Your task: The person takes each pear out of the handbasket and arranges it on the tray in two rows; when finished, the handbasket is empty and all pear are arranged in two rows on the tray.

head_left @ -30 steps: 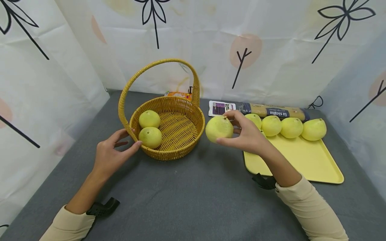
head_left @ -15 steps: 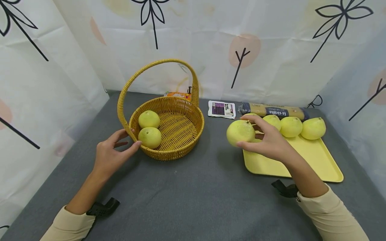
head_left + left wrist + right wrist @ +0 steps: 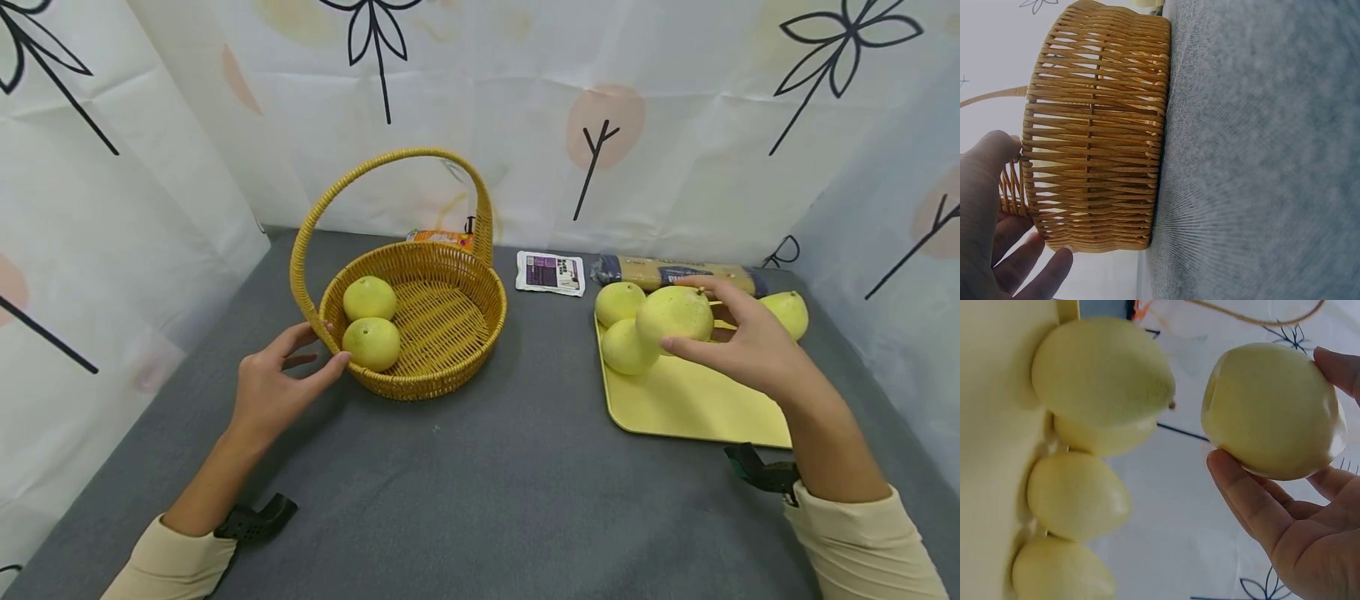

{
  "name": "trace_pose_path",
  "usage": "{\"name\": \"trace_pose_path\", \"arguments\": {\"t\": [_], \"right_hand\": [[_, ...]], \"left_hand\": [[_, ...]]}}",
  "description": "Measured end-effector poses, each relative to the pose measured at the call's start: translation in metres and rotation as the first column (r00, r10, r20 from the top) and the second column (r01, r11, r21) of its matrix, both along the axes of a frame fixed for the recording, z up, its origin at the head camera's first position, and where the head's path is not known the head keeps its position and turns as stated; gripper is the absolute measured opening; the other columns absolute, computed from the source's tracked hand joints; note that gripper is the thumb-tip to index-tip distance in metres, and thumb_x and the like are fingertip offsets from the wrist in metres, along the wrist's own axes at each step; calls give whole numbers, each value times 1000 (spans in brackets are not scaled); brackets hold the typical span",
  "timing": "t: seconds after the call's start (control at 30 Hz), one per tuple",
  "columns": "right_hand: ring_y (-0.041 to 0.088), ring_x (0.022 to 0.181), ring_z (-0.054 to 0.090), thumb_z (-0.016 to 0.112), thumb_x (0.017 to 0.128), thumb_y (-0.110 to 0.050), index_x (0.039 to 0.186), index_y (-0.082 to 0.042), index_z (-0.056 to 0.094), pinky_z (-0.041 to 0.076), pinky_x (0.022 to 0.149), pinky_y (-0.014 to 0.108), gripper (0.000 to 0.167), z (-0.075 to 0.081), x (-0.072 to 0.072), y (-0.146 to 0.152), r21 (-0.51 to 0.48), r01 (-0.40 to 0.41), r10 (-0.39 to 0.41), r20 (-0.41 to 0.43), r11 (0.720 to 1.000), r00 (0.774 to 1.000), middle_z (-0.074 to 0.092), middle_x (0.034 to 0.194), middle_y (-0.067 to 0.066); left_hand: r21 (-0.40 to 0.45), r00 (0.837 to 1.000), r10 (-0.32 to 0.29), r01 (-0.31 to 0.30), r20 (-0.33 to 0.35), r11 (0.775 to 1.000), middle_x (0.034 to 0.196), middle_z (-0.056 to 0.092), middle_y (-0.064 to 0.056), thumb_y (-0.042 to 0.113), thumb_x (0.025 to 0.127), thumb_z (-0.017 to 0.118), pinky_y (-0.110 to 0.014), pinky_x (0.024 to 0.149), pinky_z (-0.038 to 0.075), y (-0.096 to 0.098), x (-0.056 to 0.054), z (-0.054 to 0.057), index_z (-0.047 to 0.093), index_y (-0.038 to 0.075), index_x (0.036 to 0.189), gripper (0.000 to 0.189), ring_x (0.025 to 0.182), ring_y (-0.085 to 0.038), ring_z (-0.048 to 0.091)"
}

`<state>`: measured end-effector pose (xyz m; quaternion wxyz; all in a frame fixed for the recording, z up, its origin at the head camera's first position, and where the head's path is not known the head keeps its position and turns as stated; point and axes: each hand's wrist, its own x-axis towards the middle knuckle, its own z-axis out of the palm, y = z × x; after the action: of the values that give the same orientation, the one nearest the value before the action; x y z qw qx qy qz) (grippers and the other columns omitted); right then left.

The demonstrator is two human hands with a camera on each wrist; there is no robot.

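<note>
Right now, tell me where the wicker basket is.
In the head view, the wicker basket stands left of centre on the grey table, the left hand at its left rim.

The fruits (image 3: pixel 675 314) are yellow-green, the wicker basket (image 3: pixel 420 387) golden, the tray (image 3: pixel 697 408) pale yellow, the tabletop (image 3: pixel 487 500) grey, the white curtain (image 3: pixel 487 108) printed with black flowers and peach ovals.

Bright, diffuse light leaves soft, faint shadows on the table (image 3: pixel 480 500), which blurs up close in the left wrist view. The basket (image 3: pixel 1097 140) looks backlit; glare spots the fruit (image 3: pixel 1272 409).
</note>
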<state>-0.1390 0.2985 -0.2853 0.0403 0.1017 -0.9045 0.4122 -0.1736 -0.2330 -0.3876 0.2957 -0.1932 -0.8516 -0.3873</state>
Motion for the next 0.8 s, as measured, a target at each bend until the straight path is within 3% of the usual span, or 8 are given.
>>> {"name": "trace_pose_path", "arguments": {"t": [0.1, 0.2, 0.3, 0.4, 0.53, 0.7, 0.8], "right_hand": [[4, 107, 51, 81, 87, -14, 148, -11, 42, 53, 73, 11, 73, 3, 1, 10, 30, 55, -55, 15, 998, 998, 39, 143, 7], [17, 114, 52, 81, 87, -20, 149, -12, 41, 51, 69, 11, 74, 5, 1, 20, 77, 98, -101, 39, 992, 994, 41, 143, 7], [35, 120, 50, 80, 88, -26, 151, -7, 38, 49, 68, 13, 77, 4, -3, 31, 151, 108, -118, 64, 983, 991, 42, 143, 16], [48, 121, 47, 79, 89, -30, 151, -2, 36, 54, 77, 32, 80, -1, -9, 40, 213, 92, -115, 99, 973, 988, 42, 141, 26], [52, 122, 42, 77, 91, -34, 150, 2, 31, 49, 85, 57, 83, -10, -16, 46, 259, 43, -89, 167, 965, 982, 38, 139, 32], [51, 122, 40, 77, 89, -36, 145, 4, 32, 47, 87, 60, 82, -21, -24, 43, 292, -10, -57, 219, 956, 974, 37, 138, 33], [53, 122, 39, 78, 89, -37, 144, 5, 33, 46, 89, 63, 83, -26, -26, 42, 308, -32, -42, 230, 951, 972, 37, 138, 35]], "left_hand": [[-2, 1000, -4, 4, -3, 1000, 111, 73, -9, 12, 78, 87, -16, 79, 58, 0, 0, 0, 69, 2, 122, 49, 102, 4, 62], [-2, 1000, -8, 8, -8, 1000, 111, 73, -9, 11, 77, 87, -16, 79, 58, 0, 0, 0, 69, 2, 122, 48, 102, 3, 62], [-2, 1000, -10, 10, -10, 1000, 111, 73, -9, 11, 77, 87, -16, 79, 58, 0, -1, 0, 69, 1, 121, 48, 102, 2, 62], [-2, 1000, -11, 11, -11, 1000, 111, 73, -10, 11, 77, 87, -18, 79, 59, 0, -1, 0, 69, 1, 121, 48, 102, 4, 62], [-1, 1000, -6, 6, -9, 1000, 111, 73, -10, 10, 77, 87, -21, 78, 60, -1, 0, 0, 69, 1, 121, 49, 101, -3, 66], [10, 1000, -6, 6, -1, 1000, 111, 73, -10, 8, 76, 87, -20, 78, 59, 1, 2, 2, 69, 2, 122, 49, 97, -25, 70], [17, 1000, -11, 12, -3, 1000, 111, 73, -10, 7, 77, 86, -18, 78, 59, 1, 3, 3, 70, 2, 122, 49, 97, -27, 70]]}}
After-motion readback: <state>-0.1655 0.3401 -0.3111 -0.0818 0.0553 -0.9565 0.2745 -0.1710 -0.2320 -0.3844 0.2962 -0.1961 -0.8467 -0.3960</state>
